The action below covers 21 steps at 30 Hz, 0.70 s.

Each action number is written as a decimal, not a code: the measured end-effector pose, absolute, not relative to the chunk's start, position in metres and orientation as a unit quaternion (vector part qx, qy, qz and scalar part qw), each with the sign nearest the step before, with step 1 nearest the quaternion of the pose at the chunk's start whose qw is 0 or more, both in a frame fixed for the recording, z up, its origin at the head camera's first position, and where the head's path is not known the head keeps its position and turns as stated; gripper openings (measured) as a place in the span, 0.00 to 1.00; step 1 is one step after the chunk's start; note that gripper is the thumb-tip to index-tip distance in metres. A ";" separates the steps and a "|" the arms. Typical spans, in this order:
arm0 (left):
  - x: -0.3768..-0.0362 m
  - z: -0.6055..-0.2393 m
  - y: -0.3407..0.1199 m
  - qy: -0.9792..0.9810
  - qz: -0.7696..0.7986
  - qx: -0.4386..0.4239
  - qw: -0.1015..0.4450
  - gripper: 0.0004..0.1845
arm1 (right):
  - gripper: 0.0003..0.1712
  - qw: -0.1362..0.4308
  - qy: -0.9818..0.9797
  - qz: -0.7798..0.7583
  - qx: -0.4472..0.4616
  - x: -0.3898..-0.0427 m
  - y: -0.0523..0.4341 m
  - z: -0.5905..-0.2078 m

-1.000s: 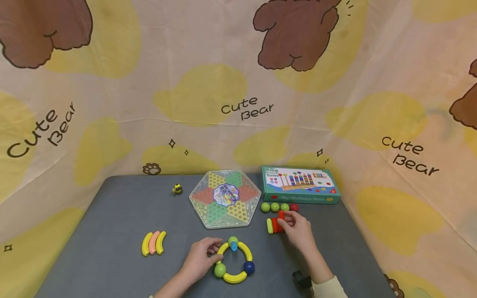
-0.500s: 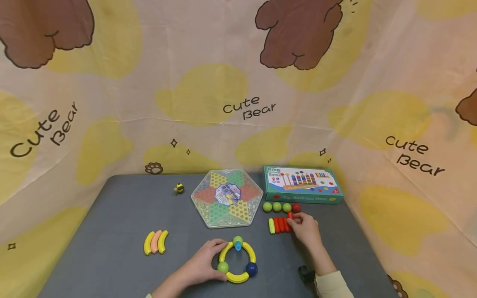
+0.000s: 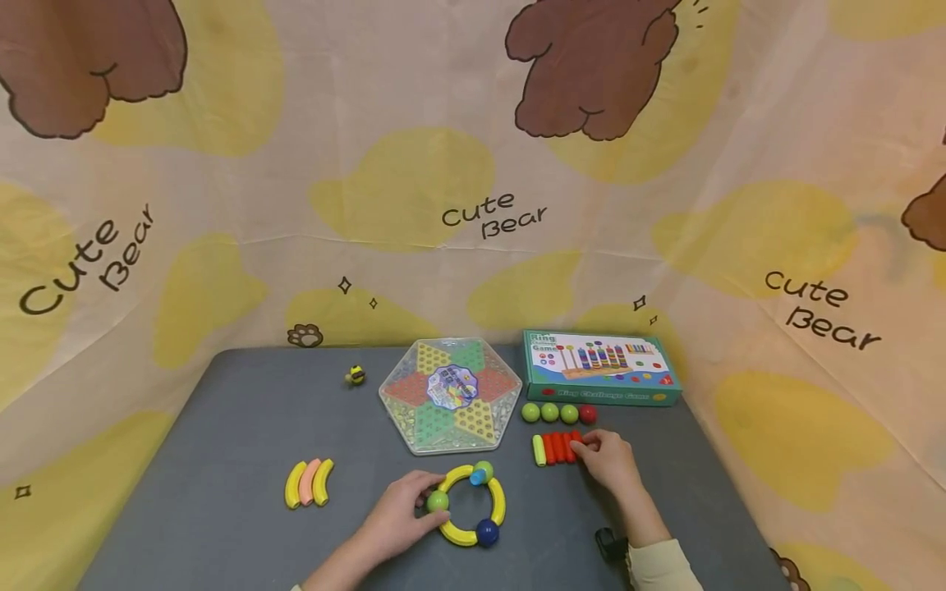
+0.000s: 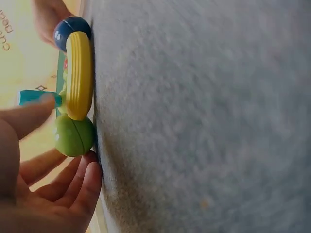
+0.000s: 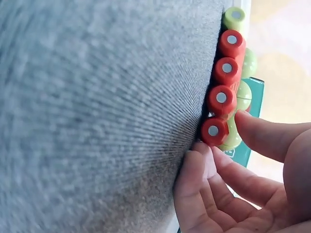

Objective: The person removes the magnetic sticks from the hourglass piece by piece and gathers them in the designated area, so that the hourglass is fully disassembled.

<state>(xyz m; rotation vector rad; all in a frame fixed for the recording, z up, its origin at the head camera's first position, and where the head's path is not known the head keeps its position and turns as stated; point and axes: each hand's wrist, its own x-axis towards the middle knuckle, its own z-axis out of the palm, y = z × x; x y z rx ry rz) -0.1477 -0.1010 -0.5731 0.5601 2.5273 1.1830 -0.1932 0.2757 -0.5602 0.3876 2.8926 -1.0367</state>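
In the head view, a ring of yellow curved magnetic sticks (image 3: 498, 501) joined by balls lies at the table's front middle. My left hand (image 3: 395, 517) holds its green ball (image 4: 74, 136) between thumb and fingers. Across the ring are a dark blue ball (image 3: 487, 533) and another green ball bearing a light blue stick (image 3: 477, 477). My right hand (image 3: 613, 466) pinches the end red magnetic stick (image 5: 214, 131) of a row of red sticks, thumb above and fingertips below in the right wrist view. A light green stick (image 3: 539, 450) ends that row on the left.
Three green balls (image 3: 550, 413) and a red ball (image 3: 587, 414) line up before a green game box (image 3: 602, 396). A hexagonal checkers case (image 3: 451, 435) stands behind the ring. Curved sticks (image 3: 307, 483) lie left, a toy bee (image 3: 355, 375) farther back. A printed cloth (image 3: 414, 189) closes off the back.
The ring has turned clockwise under my left hand, its left green ball moving up and the blue ball down-left. The red stick in my right hand has come down level beside the others.
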 end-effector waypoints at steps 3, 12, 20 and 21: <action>-0.148 -0.573 -0.099 0.884 0.399 0.197 0.143 0.30 | 0.19 0.019 0.936 -0.329 0.123 -0.192 0.278 -0.559; -0.152 -0.576 -0.098 0.885 0.411 0.175 0.133 0.23 | 0.18 -0.032 0.931 -0.349 0.105 -0.182 0.270 -0.539; -0.151 -0.581 -0.096 0.881 0.440 0.135 0.111 0.24 | 0.16 -0.068 0.908 -0.408 0.068 -0.171 0.239 -0.520; -0.150 -0.581 -0.096 0.881 0.440 0.133 0.110 0.23 | 0.16 -0.070 0.907 -0.411 0.063 -0.170 0.235 -0.520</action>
